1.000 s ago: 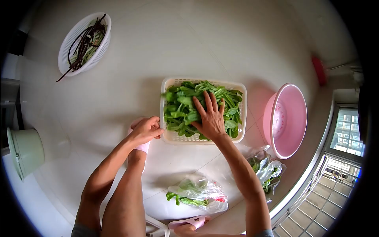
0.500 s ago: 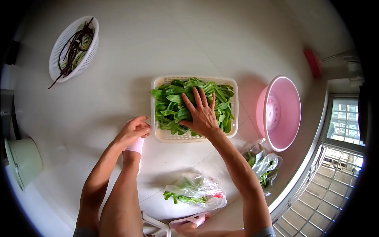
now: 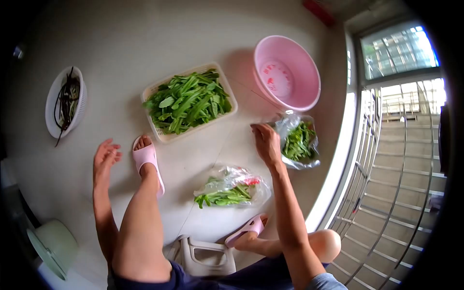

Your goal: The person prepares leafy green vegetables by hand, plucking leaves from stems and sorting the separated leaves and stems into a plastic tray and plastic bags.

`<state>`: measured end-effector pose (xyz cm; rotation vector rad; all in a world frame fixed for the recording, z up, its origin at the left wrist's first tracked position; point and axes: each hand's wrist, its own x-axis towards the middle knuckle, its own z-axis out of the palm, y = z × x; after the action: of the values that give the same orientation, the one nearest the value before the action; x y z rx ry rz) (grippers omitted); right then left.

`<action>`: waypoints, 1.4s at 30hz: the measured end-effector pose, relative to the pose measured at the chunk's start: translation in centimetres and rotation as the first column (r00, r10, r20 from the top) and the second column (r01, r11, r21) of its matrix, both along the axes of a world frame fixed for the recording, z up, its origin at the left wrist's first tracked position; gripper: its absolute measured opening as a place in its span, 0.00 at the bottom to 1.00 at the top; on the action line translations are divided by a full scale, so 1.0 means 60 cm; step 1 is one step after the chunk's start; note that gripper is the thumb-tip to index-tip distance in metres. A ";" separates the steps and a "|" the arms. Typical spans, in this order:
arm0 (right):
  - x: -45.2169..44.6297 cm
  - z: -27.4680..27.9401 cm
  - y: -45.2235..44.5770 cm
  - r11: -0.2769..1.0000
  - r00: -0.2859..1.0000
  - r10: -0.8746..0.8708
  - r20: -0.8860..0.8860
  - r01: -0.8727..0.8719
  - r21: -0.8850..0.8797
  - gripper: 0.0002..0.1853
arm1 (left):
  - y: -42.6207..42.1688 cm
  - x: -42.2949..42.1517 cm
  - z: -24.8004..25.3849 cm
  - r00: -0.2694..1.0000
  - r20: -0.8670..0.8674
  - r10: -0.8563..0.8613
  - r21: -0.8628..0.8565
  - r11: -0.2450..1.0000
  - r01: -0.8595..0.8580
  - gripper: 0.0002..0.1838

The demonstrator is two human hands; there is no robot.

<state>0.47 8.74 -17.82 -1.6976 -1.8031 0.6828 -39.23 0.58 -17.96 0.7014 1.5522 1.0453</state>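
Note:
My right hand [image 3: 267, 144] is beside a clear plastic bag [image 3: 309, 162] of green leaves [image 3: 298, 141], at the bag's left edge. Its fingers are curled in, and whatever they may hold is hidden. Out to the left, my left hand [image 3: 106, 153] hangs above the floor near my pink slipper [image 3: 145, 154], fingers loosely bent and apart, nothing in them. A cream rectangular basket [image 3: 231, 96] heaped with long leafy greens [image 3: 191, 102] rests on the floor ahead, touched by neither hand. A second plastic bag [image 3: 253, 191] with leafy stems lies between my feet.
A pink basin [image 3: 309, 79] stands at the upper right. At the far left is a white oval basket [image 3: 81, 104] with dark, long beans. A pale green bin [image 3: 60, 246] is at lower left, a stool [image 3: 210, 258] below me. Barred railings [image 3: 386, 193] line the right.
My right hand has left the greens in the basket and moved to the bag by the basin. My left hand has drawn away from the basket. The view has turned and shifted.

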 end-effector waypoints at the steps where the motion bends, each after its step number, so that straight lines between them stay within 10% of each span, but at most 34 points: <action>1: 0.023 -0.002 -0.044 0.992 0.992 -0.113 -0.053 0.109 -0.070 0.08 | 0.009 -0.002 0.030 0.999 -0.024 -0.021 0.054 0.998 0.022 0.18; 5: 0.103 -0.098 -0.209 0.746 0.787 -0.525 -0.326 0.240 -0.621 0.13 | 0.054 0.029 0.200 0.962 -0.171 -0.211 0.200 0.949 0.244 0.19; 7: 0.115 -0.145 -0.279 0.668 0.865 -0.462 -0.195 0.194 -0.719 0.14 | 0.046 0.066 0.296 0.918 -0.255 -0.303 0.248 0.898 0.365 0.20; 14: 0.082 -0.218 -0.386 0.790 0.886 -0.452 0.102 0.451 -0.416 0.10 | -0.094 0.230 0.486 0.566 -0.694 -0.446 0.254 0.583 0.771 0.23; 19: 0.085 -0.236 -0.369 0.820 0.938 -0.273 0.212 0.342 -0.458 0.11 | -0.109 0.298 0.385 0.482 -0.504 -0.717 0.107 0.502 0.858 0.20; 22: 0.091 -0.248 -0.366 0.782 0.940 -0.238 0.246 0.336 -0.526 0.10 | -0.092 0.301 0.315 0.666 -0.306 -0.680 -0.027 0.705 0.709 0.18; 24: 0.089 -0.252 -0.370 0.805 0.927 -0.254 0.276 0.361 -0.471 0.10 | -0.083 0.303 0.322 0.336 -0.661 -0.671 -0.020 0.463 0.886 0.19; 29: 0.105 -0.205 -0.345 0.887 0.925 -0.250 0.286 0.338 -0.315 0.09 | -0.077 0.311 0.326 0.245 -0.720 -0.649 -0.075 0.423 0.903 0.20; 36: 0.152 -0.033 -0.280 0.846 0.946 0.080 0.314 0.102 -0.524 0.09 | -0.089 0.322 0.306 -0.043 -0.817 -0.575 -0.231 0.258 0.938 0.17; 42: 0.161 0.227 -0.284 0.933 0.943 0.165 0.290 -0.054 -0.356 0.05 | -0.085 0.373 0.296 0.223 -0.827 -0.516 0.113 0.237 0.965 0.16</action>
<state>10.15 -8.30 -4.21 -2.0413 -2.1103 0.8557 -16.84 -4.52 -0.17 2.3402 0.9260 0.3852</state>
